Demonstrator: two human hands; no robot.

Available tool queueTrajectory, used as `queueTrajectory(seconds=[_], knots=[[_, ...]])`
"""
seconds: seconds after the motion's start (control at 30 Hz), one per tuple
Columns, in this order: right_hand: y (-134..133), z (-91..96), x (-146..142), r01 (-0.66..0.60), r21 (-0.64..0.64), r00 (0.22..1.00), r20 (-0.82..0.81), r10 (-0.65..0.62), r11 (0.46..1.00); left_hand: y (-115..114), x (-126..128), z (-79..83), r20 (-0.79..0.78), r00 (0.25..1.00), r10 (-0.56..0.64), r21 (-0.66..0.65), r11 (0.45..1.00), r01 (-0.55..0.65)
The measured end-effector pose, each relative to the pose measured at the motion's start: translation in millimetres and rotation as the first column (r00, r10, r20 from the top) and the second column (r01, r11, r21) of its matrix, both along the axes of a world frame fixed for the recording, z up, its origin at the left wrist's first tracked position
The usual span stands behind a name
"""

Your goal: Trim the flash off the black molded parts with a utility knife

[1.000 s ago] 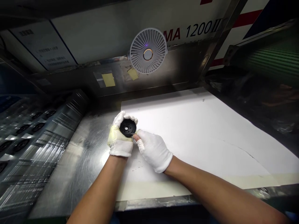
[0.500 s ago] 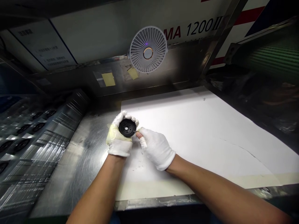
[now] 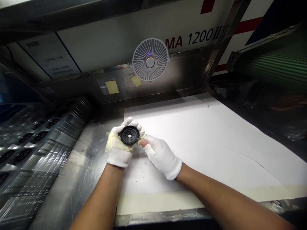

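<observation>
Fingers [image 3: 141, 132] of the gloved left hand [image 3: 116, 147]: clamped round a black disc [image 3: 125, 136], its face toward the head camera, above the bench [image 3: 87, 156]. Right hand [image 3: 163, 156]: bare-tipped thumb pressed together with a finger at the disc's right rim; a slim piece [image 3: 138, 139] seems pinched there, too small to identify.

Risks, as judged: disc could turn in the left grip if glove fabric slips; right pinch could skid off the rim, marking the disc or catching the left fingers, the 2 hands being so close.

Edges: stacked trays [image 3: 54, 156] wall off the left, then bare metal. White sheet [image 3: 196, 137] gives most room rightward of the hands. Dark, blurred heap [image 3: 254, 102] borders the far right.
</observation>
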State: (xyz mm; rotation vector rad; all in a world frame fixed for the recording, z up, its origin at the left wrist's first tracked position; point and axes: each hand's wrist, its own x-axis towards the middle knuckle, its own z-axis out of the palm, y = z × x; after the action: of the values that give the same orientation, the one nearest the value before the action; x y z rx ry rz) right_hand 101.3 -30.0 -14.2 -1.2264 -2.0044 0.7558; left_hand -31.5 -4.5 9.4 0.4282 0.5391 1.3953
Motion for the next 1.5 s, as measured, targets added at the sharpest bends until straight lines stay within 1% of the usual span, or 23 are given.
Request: queueTrajectory(seconds=[0.17,0.23,0.3,0.4,0.5,0.57,0.63,0.7,0.77,0.83,0.9,0.93,0.97,1.03,1.07,1.1,1.13,1.17,1.2,1.27,1.33,1.43,1.5], knots=[[2.3,-2.6,2.5,0.08,0.023,0.997,-0.006,-0.08,0.997,4.1,-0.9,0.9,0.004,0.998,0.057,-0.033,0.998,-0.057],[2.1,-1.8,3.3,0.093,0.031,0.996,-0.02,-0.093,0.995,4.5,-0.5,2.0,0.009,0.994,0.105,-0.073,0.992,-0.104],[1.3,0.8,3.6,0.082,0.011,0.995,-0.066,-0.081,0.997,3.9,1.0,3.6,0.016,0.986,0.167,-0.087,0.982,-0.165],[-1.3,5.3,1.2,0.022,-0.102,0.987,-0.156,-0.037,0.995,1.5,5.8,4.8,0.005,0.963,0.27,-0.052,0.962,-0.27],[-5.1,5.4,-5.7,-0.024,-0.272,0.977,-0.212,-0.035,0.962,-1.8,13.7,3.2,-0.011,0.93,0.368,-0.055,0.928,-0.368],[-7.1,2.5,-10.7,-0.028,-0.326,0.974,-0.22,-0.047,0.945,-4.0,18.7,1.9,-0.028,0.912,0.409,-0.057,0.91,-0.41],[-6.6,-0.8,-12.7,-0.024,-0.337,0.974,-0.22,-0.054,0.941,-5.7,21.6,1.9,-0.059,0.901,0.431,-0.039,0.9,-0.433],[-2.1,-2.1,-9.2,0.03,-0.313,0.972,-0.211,-0.1,0.949,-7.2,21.8,3.9,-0.081,0.901,0.427,-0.024,0.902,-0.43],[6.5,-0.3,-0.3,0.172,-0.224,0.956,-0.196,-0.217,0.959,-9.0,20.4,7.1,-0.07,0.911,0.408,-0.033,0.911,-0.41],[16.3,4.0,10.8,0.32,-0.12,0.924,-0.177,-0.338,0.94,-11.5,18.8,9.8,-0.065,0.916,0.395,-0.022,0.917,-0.397],[22.6,8.7,18.9,0.387,-0.075,0.907,-0.15,-0.394,0.919,-13.9,18.1,10.6,-0.08,0.914,0.398,0.008,0.917,-0.398],[23.1,10.4,20.3,0.378,-0.094,0.911,-0.139,-0.388,0.921,-14.7,18.3,10.2,-0.092,0.911,0.403,0.029,0.915,-0.402],[21.7,11.3,19.7,0.33,-0.147,0.926,-0.141,-0.35,0.933,-15.1,18.7,9.4,-0.101,0.908,0.407,0.048,0.913,-0.404],[14.0,10.8,12.9,0.152,-0.297,0.953,-0.21,-0.22,0.943,-14.9,20.4,7.2,-0.097,0.909,0.406,0.059,0.914,-0.401],[8.7,9.6,7.7,0.05,-0.362,0.953,-0.261,-0.152,0.931,-14.4,21.6,6.2,-0.087,0.911,0.403,0.05,0.915,-0.4],[3.4,7.8,2.1,-0.029,-0.402,0.948,-0.302,-0.103,0.915,-13.9,22.9,5.5,-0.071,0.915,0.398,0.028,0.917,-0.397],[-1.2,5.9,-3.1,-0.068,-0.415,0.944,-0.32,-0.076,0.907,-13.5,24.2,5.1,-0.051,0.919,0.391,-0.001,0.92,-0.392],[-4.4,4.1,-7.4,-0.066,-0.408,0.948,-0.31,-0.07,0.911,-13.3,25.3,5.1,-0.031,0.923,0.383,-0.027,0.923,-0.384],[-6.0,2.5,-10.1,-0.038,-0.391,0.958,-0.277,-0.078,0.92,-13.2,26.1,5.4,-0.017,0.927,0.374,-0.046,0.926,-0.374],[-4.0,1.3,-9.7,0.042,-0.347,0.977,-0.183,-0.111,0.937,-13.2,26.4,6.6,0.004,0.938,0.346,-0.055,0.937,-0.345],[3.3,2.6,-2.3,0.136,-0.283,0.98,-0.104,-0.171,0.949,-12.6,24.5,8.1,0.037,0.956,0.29,-0.08,0.955,-0.287],[16.6,6.2,14.8,0.286,-0.119,0.951,-0.086,-0.297,0.951,-10.5,19.6,9.7,0.113,0.972,0.207,-0.135,0.972,-0.192],[23.2,6.7,24.0,0.319,0.008,0.939,-0.139,-0.315,0.948,-9.4,16.9,10.3,0.151,0.975,0.164,-0.15,0.979,-0.142]])
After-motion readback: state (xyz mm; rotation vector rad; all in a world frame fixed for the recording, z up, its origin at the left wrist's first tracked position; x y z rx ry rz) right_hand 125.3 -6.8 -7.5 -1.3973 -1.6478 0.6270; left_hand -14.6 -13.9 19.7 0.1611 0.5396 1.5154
